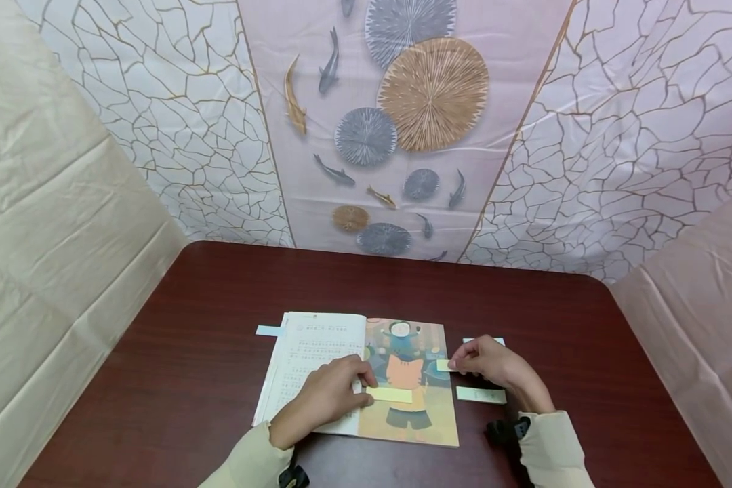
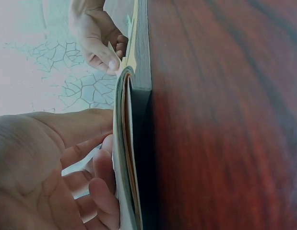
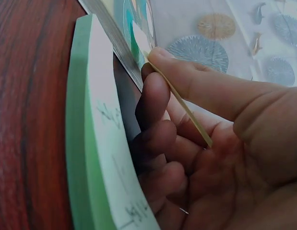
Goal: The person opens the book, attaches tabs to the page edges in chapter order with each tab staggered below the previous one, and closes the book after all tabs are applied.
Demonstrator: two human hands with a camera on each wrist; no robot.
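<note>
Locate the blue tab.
In the head view, the blue tab juts from the left edge of the book, near its top corner, up and left of the left hand.

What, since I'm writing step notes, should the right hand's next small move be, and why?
Probably lower the yellow strip pinched in the right hand and press it onto the right edge of the picture page: in the head view the strip's free end shows over that edge, the left hand touches the open book, and a blue tab sticks out from the book's opposite side.
</note>
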